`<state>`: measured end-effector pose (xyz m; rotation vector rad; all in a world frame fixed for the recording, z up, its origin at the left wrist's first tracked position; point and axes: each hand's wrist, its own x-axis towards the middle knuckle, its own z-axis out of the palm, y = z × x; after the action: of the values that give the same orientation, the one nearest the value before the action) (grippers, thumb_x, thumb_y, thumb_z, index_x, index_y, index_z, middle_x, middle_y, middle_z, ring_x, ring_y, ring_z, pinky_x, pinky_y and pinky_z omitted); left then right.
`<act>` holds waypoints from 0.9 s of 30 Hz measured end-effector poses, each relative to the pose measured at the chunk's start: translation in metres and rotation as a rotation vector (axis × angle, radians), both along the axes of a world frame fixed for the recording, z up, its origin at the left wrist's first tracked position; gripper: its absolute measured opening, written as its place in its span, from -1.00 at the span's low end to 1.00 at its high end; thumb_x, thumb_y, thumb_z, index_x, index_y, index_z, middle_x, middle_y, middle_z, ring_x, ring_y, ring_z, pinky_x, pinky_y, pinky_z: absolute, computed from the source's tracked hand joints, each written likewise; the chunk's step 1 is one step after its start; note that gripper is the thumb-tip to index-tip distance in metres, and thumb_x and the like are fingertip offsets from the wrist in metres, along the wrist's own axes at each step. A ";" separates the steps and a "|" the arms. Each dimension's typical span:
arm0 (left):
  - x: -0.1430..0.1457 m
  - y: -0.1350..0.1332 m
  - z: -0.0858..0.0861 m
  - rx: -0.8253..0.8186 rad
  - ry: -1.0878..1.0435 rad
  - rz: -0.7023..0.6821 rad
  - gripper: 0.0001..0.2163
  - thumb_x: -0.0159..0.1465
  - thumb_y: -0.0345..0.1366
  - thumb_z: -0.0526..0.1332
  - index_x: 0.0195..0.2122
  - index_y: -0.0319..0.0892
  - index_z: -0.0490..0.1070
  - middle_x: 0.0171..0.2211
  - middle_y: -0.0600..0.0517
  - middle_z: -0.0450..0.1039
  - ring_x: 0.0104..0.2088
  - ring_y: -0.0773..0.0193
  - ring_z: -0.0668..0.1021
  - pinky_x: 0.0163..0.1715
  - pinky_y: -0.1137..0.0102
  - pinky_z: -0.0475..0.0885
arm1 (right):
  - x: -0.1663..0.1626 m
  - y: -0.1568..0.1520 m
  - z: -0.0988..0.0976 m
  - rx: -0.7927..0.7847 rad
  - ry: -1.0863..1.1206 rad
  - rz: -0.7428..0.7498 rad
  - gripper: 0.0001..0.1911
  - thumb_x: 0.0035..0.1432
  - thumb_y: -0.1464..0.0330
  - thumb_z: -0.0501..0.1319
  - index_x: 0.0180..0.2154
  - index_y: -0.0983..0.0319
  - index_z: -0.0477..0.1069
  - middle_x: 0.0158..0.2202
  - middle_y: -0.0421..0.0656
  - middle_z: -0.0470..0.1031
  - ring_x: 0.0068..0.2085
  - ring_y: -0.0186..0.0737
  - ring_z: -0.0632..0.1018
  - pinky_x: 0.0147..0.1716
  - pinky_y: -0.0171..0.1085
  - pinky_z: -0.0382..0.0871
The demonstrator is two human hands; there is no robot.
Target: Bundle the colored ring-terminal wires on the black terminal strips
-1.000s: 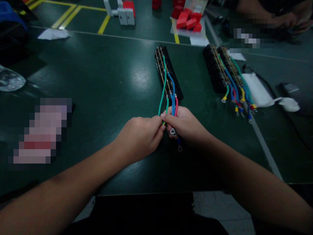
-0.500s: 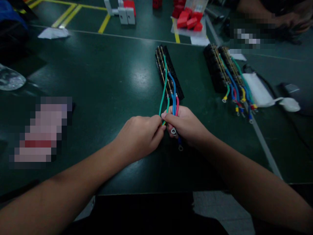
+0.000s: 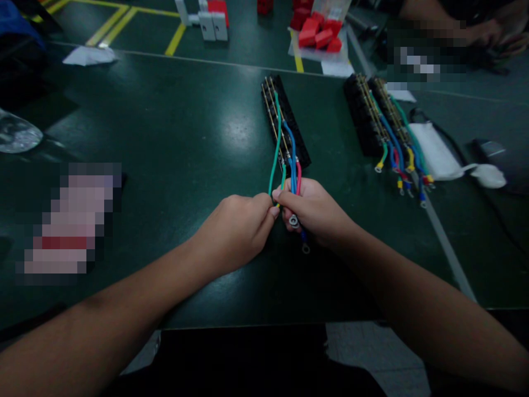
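A black terminal strip (image 3: 285, 118) lies on the dark green table (image 3: 165, 138), with green, blue and red wires (image 3: 289, 165) running from it toward me. My right hand (image 3: 316, 212) is closed round the bundle of wires; ring terminals stick out below its fingers. My left hand (image 3: 239, 229) is closed too, pinching a green wire (image 3: 273, 160) right beside the right hand's fingertips. The two hands touch at the fingertips.
Two more wired terminal strips (image 3: 380, 118) lie to the right beside a white pouch (image 3: 433, 151). Red blocks (image 3: 316, 33) and white parts (image 3: 210, 22) stand at the back. Another person's hand (image 3: 491, 33) is at the top right. A clear plastic bag (image 3: 16, 135) lies far left.
Almost nothing differs: both hands stay closed on the wires and have shifted only slightly upward.
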<state>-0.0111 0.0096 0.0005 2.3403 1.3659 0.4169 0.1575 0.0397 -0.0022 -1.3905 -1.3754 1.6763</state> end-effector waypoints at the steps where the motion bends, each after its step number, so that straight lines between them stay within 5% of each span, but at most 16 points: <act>1: 0.000 0.000 0.000 -0.008 -0.022 -0.001 -0.74 0.44 -0.32 0.03 -0.42 -0.16 0.32 -0.56 0.08 0.40 -0.57 0.32 0.43 -0.50 0.39 0.17 | 0.000 0.000 0.000 -0.001 0.000 0.000 -0.73 0.37 0.46 0.14 -0.44 0.24 0.28 -0.69 -0.35 0.28 -0.73 -0.48 0.29 -0.74 -0.47 0.19; 15: -0.003 -0.003 -0.008 0.135 -0.032 0.030 -0.76 0.37 -0.17 0.16 -0.39 -0.18 0.42 -0.56 0.08 0.45 -0.60 0.33 0.43 -0.52 0.38 0.12 | 0.000 0.000 -0.001 0.016 -0.005 0.003 -0.70 0.36 0.45 0.17 -0.47 0.23 0.27 -0.70 -0.34 0.31 -0.72 -0.47 0.33 -0.75 -0.48 0.19; 27: 0.000 -0.002 -0.006 0.120 0.125 -0.014 -0.75 0.44 -0.25 0.02 -0.33 -0.18 0.40 -0.55 0.05 0.40 -0.56 0.23 0.43 -0.49 0.34 0.17 | 0.001 0.000 0.000 -0.005 0.002 0.007 -0.73 0.38 0.44 0.15 -0.44 0.23 0.28 -0.68 -0.34 0.30 -0.72 -0.47 0.33 -0.74 -0.48 0.19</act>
<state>-0.0111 0.0079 -0.0053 2.5106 1.4154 0.3626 0.1586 0.0395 -0.0024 -1.3878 -1.3769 1.6859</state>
